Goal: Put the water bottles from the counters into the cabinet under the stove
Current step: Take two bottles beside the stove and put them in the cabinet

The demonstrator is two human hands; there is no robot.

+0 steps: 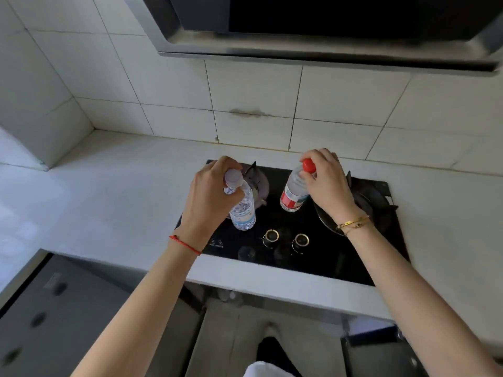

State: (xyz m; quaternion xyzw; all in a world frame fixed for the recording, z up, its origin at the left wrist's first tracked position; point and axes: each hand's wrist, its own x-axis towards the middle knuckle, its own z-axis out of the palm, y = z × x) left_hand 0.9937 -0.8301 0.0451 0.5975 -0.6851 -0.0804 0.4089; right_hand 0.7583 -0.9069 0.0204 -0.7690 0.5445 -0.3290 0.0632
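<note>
Two water bottles stand upright on the black glass stove (321,265). My left hand (209,194) grips the neck of the clear bottle with the white cap (243,210), near the left burner. My right hand (325,180) is closed around the top of the bottle with the red cap and red-and-white label (292,197), between the two burners. Below the counter edge, the cabinet under the stove (228,297) looks open, and pale bottle shapes show dimly inside it.
Two gold-ringed knobs (285,239) sit at the stove's front. A range hood (299,31) hangs overhead. White counter (109,191) spreads to the left, ending at a tiled corner. An open grey cabinet door (54,317) is at lower left.
</note>
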